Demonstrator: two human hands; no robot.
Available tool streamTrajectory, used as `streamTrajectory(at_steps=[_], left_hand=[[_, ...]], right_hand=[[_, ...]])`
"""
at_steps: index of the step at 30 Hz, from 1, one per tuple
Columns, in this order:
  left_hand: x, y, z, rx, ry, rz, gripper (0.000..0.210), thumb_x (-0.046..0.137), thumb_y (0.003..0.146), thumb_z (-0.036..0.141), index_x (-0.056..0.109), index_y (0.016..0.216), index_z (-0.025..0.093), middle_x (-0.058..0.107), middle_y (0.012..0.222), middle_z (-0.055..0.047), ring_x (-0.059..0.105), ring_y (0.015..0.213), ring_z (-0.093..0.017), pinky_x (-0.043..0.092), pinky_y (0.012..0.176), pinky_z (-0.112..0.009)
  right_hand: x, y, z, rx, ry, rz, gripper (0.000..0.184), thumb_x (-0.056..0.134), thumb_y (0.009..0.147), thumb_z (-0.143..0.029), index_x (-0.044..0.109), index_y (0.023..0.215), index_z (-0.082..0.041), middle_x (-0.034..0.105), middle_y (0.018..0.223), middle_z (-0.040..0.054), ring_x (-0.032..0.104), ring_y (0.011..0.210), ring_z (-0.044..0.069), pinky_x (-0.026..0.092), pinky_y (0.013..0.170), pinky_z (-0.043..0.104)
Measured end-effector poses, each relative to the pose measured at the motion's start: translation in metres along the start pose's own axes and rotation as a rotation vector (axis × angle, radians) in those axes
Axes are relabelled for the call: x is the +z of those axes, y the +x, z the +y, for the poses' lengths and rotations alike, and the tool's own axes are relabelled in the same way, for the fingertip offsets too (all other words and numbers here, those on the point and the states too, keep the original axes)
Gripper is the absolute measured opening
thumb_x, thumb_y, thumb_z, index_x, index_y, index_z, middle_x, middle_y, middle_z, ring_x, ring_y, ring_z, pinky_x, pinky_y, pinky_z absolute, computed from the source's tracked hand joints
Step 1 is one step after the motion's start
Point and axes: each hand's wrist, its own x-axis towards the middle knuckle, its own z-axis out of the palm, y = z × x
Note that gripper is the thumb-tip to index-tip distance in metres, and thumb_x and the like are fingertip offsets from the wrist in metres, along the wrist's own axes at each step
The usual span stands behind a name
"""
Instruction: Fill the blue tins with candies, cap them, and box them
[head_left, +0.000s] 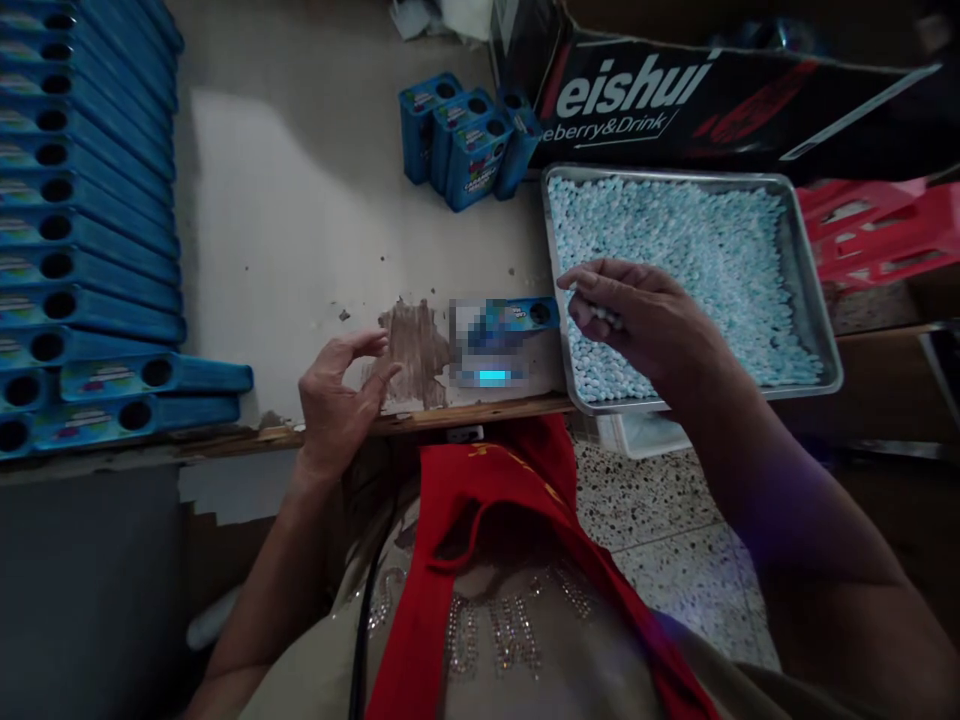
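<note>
My left hand is at the table's front edge, thumb and fingers curved apart with nothing between them. To its right a small scale with a lit cyan display sits near the edge, partly blurred out. On it lies a blue box with a dark round hole, its left part also blurred out. My right hand is over the left side of a metal tray, fingers curled around a few small pale candies. Many white and light-blue candies fill the tray.
Rows of blue boxes are packed at the left. Several more blue boxes stand upright at the back. Behind the tray is a black carton; a red plastic crate is at the right. A white container sits below the tray.
</note>
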Motion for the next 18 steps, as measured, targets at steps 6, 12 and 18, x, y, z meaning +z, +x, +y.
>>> streamTrajectory(at_steps=[6, 12, 18], left_hand=[[-0.001, -0.002, -0.003, -0.044, -0.051, 0.005, 0.035, 0.091, 0.092, 0.044, 0.080, 0.120, 0.025, 0.082, 0.112, -0.005, 0.081, 0.102, -0.023, 0.068, 0.108, -0.044], [0.008, 0.000, 0.002, -0.053, -0.102, -0.023, 0.034, 0.092, 0.091, 0.040, 0.081, 0.120, 0.025, 0.082, 0.112, -0.004, 0.081, 0.103, -0.021, 0.068, 0.107, -0.041], [0.020, 0.015, 0.016, 0.013, -0.126, -0.050, 0.035, 0.093, 0.090, 0.039, 0.081, 0.120, 0.026, 0.083, 0.114, -0.004, 0.081, 0.105, -0.022, 0.068, 0.106, -0.041]], right_hand=[[-0.004, 0.002, 0.000, 0.089, 0.071, 0.081, 0.016, 0.089, 0.094, -0.036, 0.076, 0.091, -0.026, 0.061, 0.076, -0.0004, 0.050, 0.059, 0.010, 0.037, 0.047, 0.024], [-0.002, 0.000, -0.003, 0.063, 0.047, 0.039, 0.012, 0.087, 0.095, -0.034, 0.081, 0.096, -0.024, 0.064, 0.076, 0.0001, 0.050, 0.061, 0.010, 0.038, 0.048, 0.023], [0.005, 0.002, -0.006, 0.118, 0.046, 0.018, 0.004, 0.085, 0.096, -0.021, 0.081, 0.097, -0.023, 0.063, 0.073, -0.0009, 0.050, 0.059, 0.010, 0.038, 0.048, 0.023]])
